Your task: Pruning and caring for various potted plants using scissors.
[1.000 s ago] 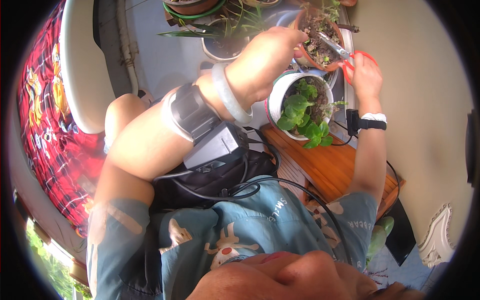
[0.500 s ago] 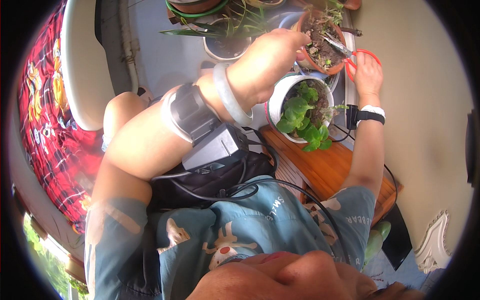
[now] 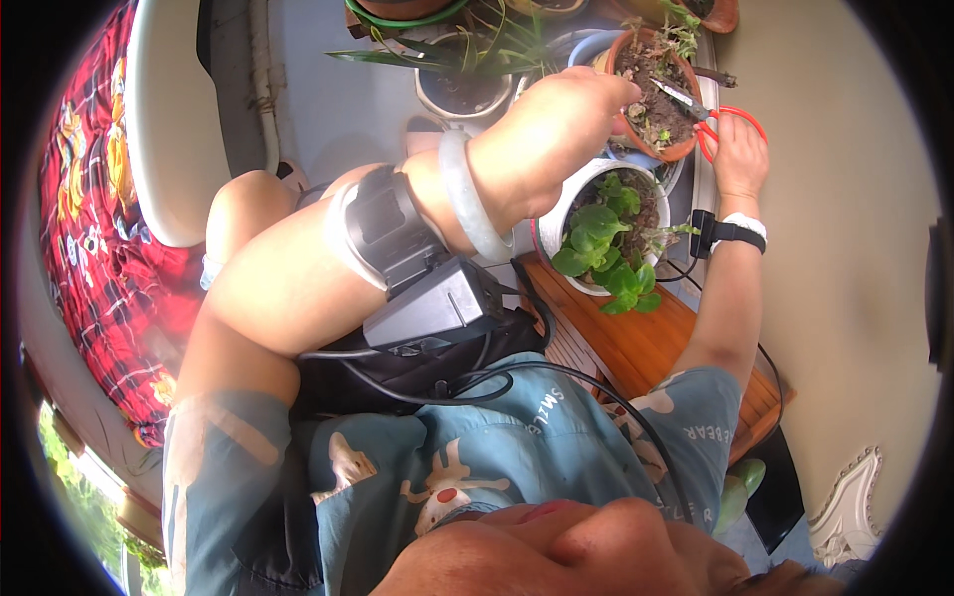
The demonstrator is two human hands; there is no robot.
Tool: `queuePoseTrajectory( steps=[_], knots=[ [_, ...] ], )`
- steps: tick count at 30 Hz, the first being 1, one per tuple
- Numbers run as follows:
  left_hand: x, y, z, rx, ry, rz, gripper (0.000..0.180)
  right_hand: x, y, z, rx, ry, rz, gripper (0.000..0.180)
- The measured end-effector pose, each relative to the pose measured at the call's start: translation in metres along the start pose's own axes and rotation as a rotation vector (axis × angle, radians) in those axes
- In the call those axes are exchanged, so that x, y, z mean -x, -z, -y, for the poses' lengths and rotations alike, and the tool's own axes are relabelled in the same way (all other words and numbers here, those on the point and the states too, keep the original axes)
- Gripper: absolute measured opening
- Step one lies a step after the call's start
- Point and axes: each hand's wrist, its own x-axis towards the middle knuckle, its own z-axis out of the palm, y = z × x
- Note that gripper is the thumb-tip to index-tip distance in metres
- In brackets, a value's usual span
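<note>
My right hand has its fingers through the red handles of a pair of scissors. The metal blades point left over the dry soil of a terracotta pot. My left hand reaches to the left rim of that pot, its fingers curled together. What they hold, if anything, is hidden behind the hand. Small withered stems and green sprigs stand in the pot. Just nearer to me, a white pot holds a leafy green plant.
A wooden board lies below the white pot. Farther back are a long-leaved plant in a white pot and more pots. A wall rises close on the right. Black cables run across my lap from a grey box.
The pots and both hands sit slightly farther right and lower in the picture. Both hands stay at the terracotta pot, with the scissors still in the right one.
</note>
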Motion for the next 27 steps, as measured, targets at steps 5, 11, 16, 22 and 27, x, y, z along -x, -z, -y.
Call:
queuePoseTrajectory(
  steps=[5, 11, 16, 22, 27],
  knots=[
    [0.000, 0.001, 0.002, 0.000, -0.010, 0.006, 0.023, -0.003, 0.002, 0.000, -0.021, 0.010, -0.047, 0.034],
    [-0.001, -0.001, 0.003, -0.026, 0.007, 0.002, 0.023, -0.003, 0.013, 0.000, -0.118, -0.003, -0.042, 0.033],
    [0.002, -0.005, -0.001, -0.032, 0.013, 0.015, 0.024, -0.004, 0.020, 0.002, -0.139, -0.022, -0.008, 0.033],
    [0.002, 0.000, 0.000, -0.030, 0.003, 0.041, 0.026, -0.006, 0.033, 0.004, -0.123, -0.028, 0.067, 0.033],
    [0.004, -0.001, -0.002, 0.001, -0.002, 0.064, 0.026, -0.006, 0.044, 0.008, -0.132, -0.088, 0.292, 0.035]
  ],
)
